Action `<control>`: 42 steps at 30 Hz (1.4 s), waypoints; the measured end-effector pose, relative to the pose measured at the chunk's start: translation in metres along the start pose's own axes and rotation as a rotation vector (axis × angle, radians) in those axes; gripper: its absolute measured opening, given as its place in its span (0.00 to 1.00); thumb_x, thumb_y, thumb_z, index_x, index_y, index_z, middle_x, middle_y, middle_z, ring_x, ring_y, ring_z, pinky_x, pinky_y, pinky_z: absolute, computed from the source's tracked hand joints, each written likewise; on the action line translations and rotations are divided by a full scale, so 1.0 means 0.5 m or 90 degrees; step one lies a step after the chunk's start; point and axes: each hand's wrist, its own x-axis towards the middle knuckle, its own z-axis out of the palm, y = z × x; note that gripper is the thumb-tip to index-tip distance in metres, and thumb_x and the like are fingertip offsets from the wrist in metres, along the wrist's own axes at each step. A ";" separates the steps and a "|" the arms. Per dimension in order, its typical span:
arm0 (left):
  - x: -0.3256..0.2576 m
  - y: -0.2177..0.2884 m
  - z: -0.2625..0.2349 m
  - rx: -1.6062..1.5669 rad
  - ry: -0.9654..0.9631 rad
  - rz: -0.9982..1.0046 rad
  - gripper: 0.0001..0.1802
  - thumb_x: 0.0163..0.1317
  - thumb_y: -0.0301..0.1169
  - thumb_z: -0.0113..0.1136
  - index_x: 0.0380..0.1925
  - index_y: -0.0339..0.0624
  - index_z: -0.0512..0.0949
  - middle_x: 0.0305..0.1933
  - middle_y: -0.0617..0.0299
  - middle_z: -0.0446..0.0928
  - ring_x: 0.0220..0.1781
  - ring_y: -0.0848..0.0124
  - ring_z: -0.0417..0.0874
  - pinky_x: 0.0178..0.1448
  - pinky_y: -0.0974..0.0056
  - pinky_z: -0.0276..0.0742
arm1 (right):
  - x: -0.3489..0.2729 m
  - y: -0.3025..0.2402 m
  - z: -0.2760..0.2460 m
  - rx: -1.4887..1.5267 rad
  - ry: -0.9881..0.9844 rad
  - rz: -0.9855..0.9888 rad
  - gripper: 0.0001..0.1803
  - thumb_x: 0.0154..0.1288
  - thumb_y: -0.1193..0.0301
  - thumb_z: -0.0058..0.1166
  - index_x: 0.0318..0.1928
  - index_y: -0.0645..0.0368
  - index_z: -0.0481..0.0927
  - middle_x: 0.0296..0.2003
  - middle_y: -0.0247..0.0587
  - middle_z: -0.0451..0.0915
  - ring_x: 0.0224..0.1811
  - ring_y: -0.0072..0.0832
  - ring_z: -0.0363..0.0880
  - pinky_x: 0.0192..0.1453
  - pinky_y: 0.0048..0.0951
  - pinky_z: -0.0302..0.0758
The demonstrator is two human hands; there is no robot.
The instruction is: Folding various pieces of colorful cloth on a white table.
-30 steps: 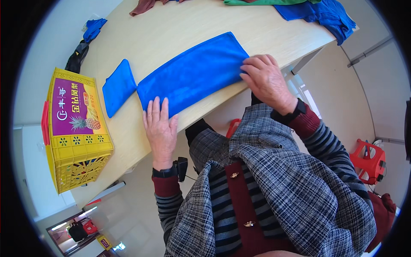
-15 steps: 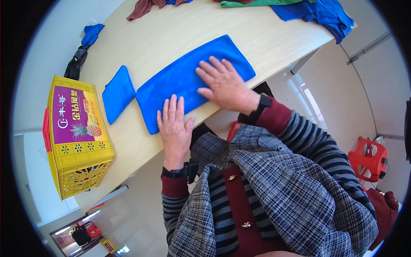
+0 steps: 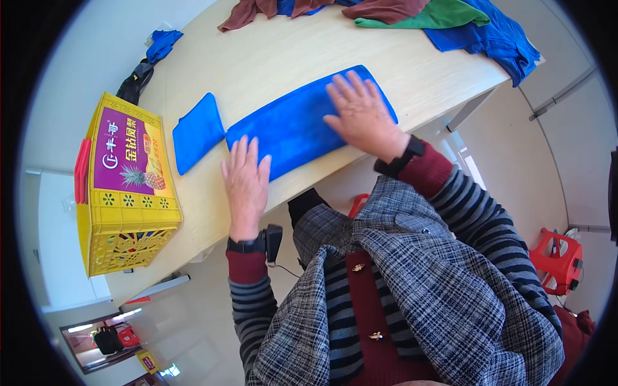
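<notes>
A long blue cloth, folded flat, lies on the table near its front edge. My left hand rests on the cloth's near left corner, with its fingers stretched out and covering that corner. Toward the cloth's right end, my right hand lies flat with its fingers apart. Neither hand grips anything. A smaller folded blue cloth sits just left of the long one, its corner close to or touching it.
On the left of the pale table stands a yellow plastic crate with a purple pineapple label. Brown cloths, a green cloth and a blue cloth lie along the far edge. A red stool stands at right.
My left hand has shifted left to the long cloth's left end, while my right hand has slid nearer its right end. The view has moved slightly; both cloths stay in place.
</notes>
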 end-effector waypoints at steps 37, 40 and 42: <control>-0.003 0.214 0.054 -0.118 0.112 0.086 0.08 0.57 0.26 0.67 0.35 0.42 0.77 0.46 0.57 0.77 0.52 0.57 0.76 0.58 0.53 0.71 | -0.021 -0.020 0.050 0.041 -0.017 -0.046 0.32 0.79 0.47 0.40 0.76 0.47 0.65 0.77 0.43 0.60 0.81 0.46 0.51 0.83 0.52 0.44; -0.021 0.182 0.057 -0.111 0.178 0.110 0.08 0.56 0.25 0.66 0.33 0.44 0.76 0.46 0.58 0.77 0.51 0.58 0.77 0.55 0.54 0.71 | -0.025 -0.004 0.054 0.022 -0.008 -0.044 0.32 0.80 0.46 0.38 0.76 0.46 0.64 0.77 0.42 0.60 0.81 0.45 0.51 0.84 0.51 0.43; -0.037 0.156 0.047 -0.107 0.176 0.098 0.08 0.56 0.25 0.66 0.33 0.44 0.76 0.46 0.58 0.77 0.51 0.58 0.77 0.55 0.54 0.71 | -0.026 0.001 0.056 0.016 -0.004 -0.042 0.32 0.80 0.45 0.37 0.76 0.46 0.64 0.77 0.41 0.60 0.81 0.45 0.51 0.84 0.51 0.43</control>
